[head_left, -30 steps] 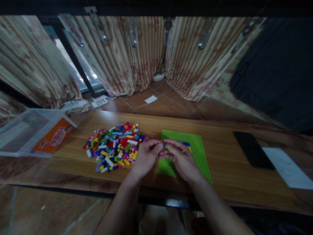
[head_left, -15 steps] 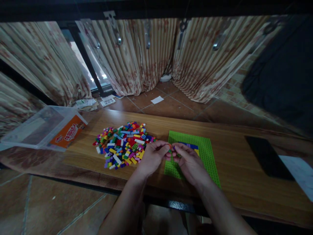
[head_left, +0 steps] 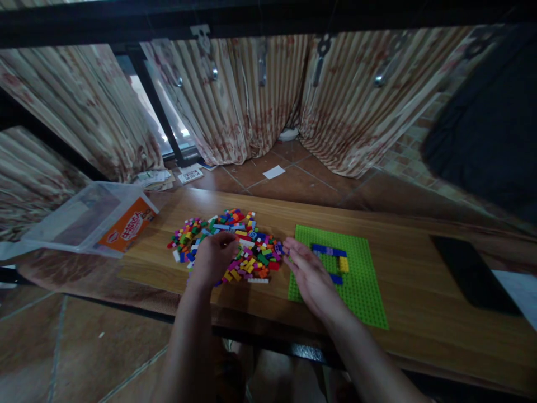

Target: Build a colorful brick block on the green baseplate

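Observation:
My left hand is over the pile of toy bricks, its fingers curled together and pointing right. Whatever its fingertips may hold is hidden. My right hand reaches above the left part of the green baseplate, fingers stretched out towards the pile, with no brick visible in it. On the baseplate, blue bricks, a yellow brick and another blue brick form part of a frame outline; my right hand hides its left side.
A clear plastic box with an orange label stands at the table's left end. On the right lie a dark flat object and a white paper. Curtains hang beyond the wooden table.
My hands, together over the baseplate's left edge before, are now apart. The left one moved left over the brick pile; the right one opened out. The view shifted slightly.

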Tool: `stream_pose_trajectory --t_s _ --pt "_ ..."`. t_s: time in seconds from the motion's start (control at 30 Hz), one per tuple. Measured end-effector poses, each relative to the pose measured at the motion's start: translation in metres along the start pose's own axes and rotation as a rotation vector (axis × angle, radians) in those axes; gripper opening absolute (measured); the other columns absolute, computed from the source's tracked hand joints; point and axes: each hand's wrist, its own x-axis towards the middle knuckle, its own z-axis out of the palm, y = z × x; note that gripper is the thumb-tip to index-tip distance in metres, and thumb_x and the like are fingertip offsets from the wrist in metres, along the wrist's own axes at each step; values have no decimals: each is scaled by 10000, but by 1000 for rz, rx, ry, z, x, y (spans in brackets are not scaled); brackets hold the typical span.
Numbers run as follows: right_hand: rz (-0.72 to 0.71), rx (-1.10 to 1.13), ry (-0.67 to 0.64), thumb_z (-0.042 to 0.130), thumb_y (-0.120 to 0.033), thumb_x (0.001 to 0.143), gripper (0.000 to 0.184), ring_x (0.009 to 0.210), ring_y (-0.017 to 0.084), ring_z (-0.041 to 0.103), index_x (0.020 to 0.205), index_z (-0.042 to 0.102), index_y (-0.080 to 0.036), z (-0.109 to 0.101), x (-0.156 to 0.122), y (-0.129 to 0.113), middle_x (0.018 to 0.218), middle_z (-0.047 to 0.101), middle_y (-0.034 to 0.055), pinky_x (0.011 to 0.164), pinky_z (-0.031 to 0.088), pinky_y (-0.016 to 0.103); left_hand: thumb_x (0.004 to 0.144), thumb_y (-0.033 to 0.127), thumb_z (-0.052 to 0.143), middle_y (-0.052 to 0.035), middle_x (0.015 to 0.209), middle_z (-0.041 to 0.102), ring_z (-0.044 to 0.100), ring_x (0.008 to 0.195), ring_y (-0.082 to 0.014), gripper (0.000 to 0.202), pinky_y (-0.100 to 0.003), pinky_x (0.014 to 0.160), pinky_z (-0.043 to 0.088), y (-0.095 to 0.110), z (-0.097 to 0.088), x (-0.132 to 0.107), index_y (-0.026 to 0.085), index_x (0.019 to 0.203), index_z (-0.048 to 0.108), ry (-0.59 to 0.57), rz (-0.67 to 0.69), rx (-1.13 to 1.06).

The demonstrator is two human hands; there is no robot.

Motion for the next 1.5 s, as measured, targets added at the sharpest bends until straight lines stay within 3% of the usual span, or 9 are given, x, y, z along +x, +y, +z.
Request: stream_pose_trajectory --t_s 0.23,0.47,0.67,0.73,0.83,0.93,1.03,1.2,1.5 --pt "-19 34 -121 736 -519 726 398 1322 237 464 1049 708 -289 10 2 3 1294 633 37 1126 336 466 744 241 583 -16 719 711 632 681 -159 180 -238 628 450 -1 5 -2 153 811 725 -99 49 143" --pt "27 21 -138 698 -535 756 377 1343 251 436 1058 701 -308 13 5 2 1325 608 50 1067 396 483 743 126 558 -31 807 739 674 735 -183 249 -279 736 510 -4 5 1 164 912 738 -89 59 185" --pt "-30 12 -94 703 -498 755 328 1192 251 565 1000 714 -281 4 10 -3 1189 676 59 911 509 417 743 61 535 -58 944 749 688 840 -197 330 -304 828 518 -3 3 0 157 994 727 -66 58 217" --pt "-103 -136 -51 701 -466 762 293 1016 237 638 976 716 -267 -2 13 -2 1051 713 54 796 533 384 744 50 525 -60 969 748 687 871 -198 351 -308 851 515 0 3 -2 160 1012 724 -61 57 223" --pt "-355 -587 -70 647 -374 823 179 847 202 636 920 724 -246 -9 14 1 896 704 38 754 502 357 762 73 526 -56 976 746 686 877 -192 333 -305 861 514 6 5 -4 169 1011 726 -71 96 215" --pt "-602 -994 -203 534 -257 897 193 880 193 610 907 727 -249 -9 12 4 908 673 40 816 473 350 790 120 517 -48 998 741 681 885 -182 296 -289 859 513 9 10 -7 183 985 731 -91 168 193" --pt "-660 -1222 -240 501 -211 910 229 930 207 590 932 725 -254 -5 11 8 940 650 50 837 471 346 804 154 504 -43 960 741 677 874 -180 272 -274 826 517 10 16 -8 189 942 735 -143 202 194" --pt "-648 -1361 -212 489 -178 908 248 959 214 564 983 713 -252 5 13 11 971 619 57 860 476 348 819 183 471 -42 964 743 673 906 -189 291 -281 835 515 9 20 -8 205 934 738 -199 245 213" --pt "-614 -1374 -225 512 -168 891 227 1026 220 550 974 714 -231 10 12 12 1026 601 74 903 478 351 817 195 462 -62 960 744 677 921 -210 303 -307 845 510 8 21 -7 180 956 731 -224 248 250"
